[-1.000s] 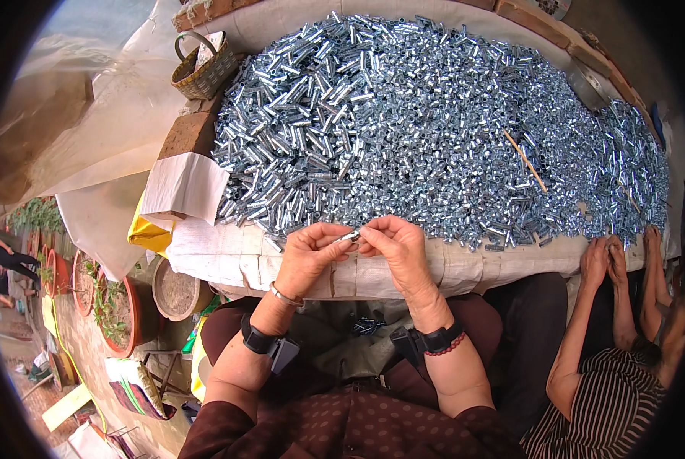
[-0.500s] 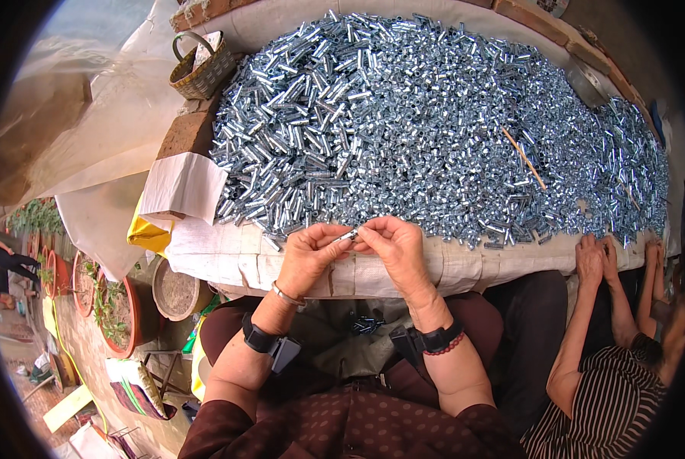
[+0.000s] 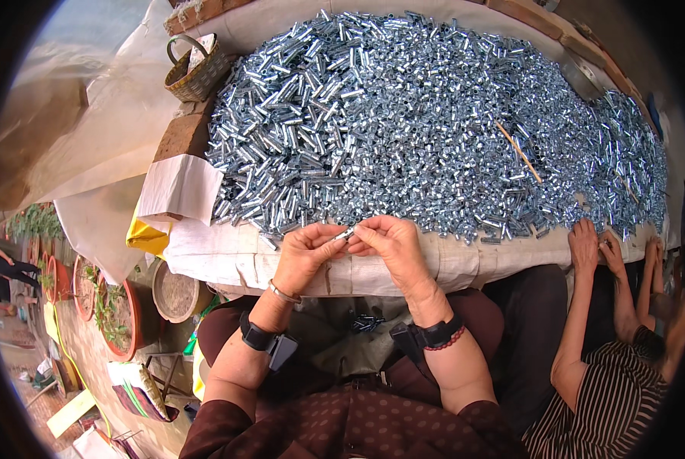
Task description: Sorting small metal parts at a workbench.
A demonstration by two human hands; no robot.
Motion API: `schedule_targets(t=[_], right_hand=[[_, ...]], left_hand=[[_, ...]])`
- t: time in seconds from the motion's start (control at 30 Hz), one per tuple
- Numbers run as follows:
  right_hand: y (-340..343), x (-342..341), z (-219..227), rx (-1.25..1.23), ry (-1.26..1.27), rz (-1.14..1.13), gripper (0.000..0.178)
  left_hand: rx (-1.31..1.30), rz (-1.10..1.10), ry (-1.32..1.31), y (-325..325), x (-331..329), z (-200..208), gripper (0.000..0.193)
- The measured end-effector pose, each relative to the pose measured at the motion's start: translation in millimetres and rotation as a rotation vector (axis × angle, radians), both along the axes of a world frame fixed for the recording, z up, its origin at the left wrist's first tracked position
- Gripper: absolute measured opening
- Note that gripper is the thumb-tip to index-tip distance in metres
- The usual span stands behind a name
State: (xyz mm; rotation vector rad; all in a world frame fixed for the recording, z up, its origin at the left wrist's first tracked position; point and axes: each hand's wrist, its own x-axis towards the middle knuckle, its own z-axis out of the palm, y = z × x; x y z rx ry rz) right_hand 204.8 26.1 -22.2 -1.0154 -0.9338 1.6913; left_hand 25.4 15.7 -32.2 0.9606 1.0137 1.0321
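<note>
Both my hands meet over the near edge of a cloth-covered table [image 3: 449, 264]. Between the pinched fingers of my left hand [image 3: 309, 249] sits a small shiny metal tube [image 3: 345, 234]. The fingers of my right hand [image 3: 388, 241] close on the tube's other end. Just beyond my fingertips spreads a wide heap of silvery metal tubes [image 3: 403, 122], with longer pieces toward the left and shorter ones in the middle and right. A few dark metal pieces [image 3: 367, 323] lie below the table edge, between my knees.
A wicker basket [image 3: 197, 76] stands on bricks at the far left, near a white paper sheet [image 3: 180, 187]. A thin wooden stick [image 3: 518, 151] rests on the heap. At the right, a co-worker's hands [image 3: 585, 245] touch the heap's edge. Potted plants [image 3: 117, 317] stand at left.
My hands stay together on the tube, with only a slight shift of the fingers. The co-worker's hands at the right have moved apart a little.
</note>
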Motion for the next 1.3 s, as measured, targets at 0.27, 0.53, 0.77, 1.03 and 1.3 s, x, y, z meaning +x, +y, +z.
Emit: schedule_targets(t=[0.27,0.53,0.77,1.03,1.3], right_hand=[[1,1,-1,-0.096,0.058,0.036,0.018],[-4,-5,2,0.029,-0.018,-0.013,0.016],[9,18,3,0.176,-0.351,-0.123,0.015],[3,-3,0,0.504,-1.166,-0.109,0.015],[4,-3,-4,0.549,-1.267,-0.102,0.015]], left_hand=[[-0.013,-0.038,-0.025,-1,-2,0,0.021],[-0.022,-0.011,-0.074,-4,2,6,0.022],[-0.024,-0.403,0.167,-28,-11,34,0.02],[0.278,0.39,0.51,-12,-72,17,0.01],[0.423,0.335,0.98,-18,-77,15,0.016]])
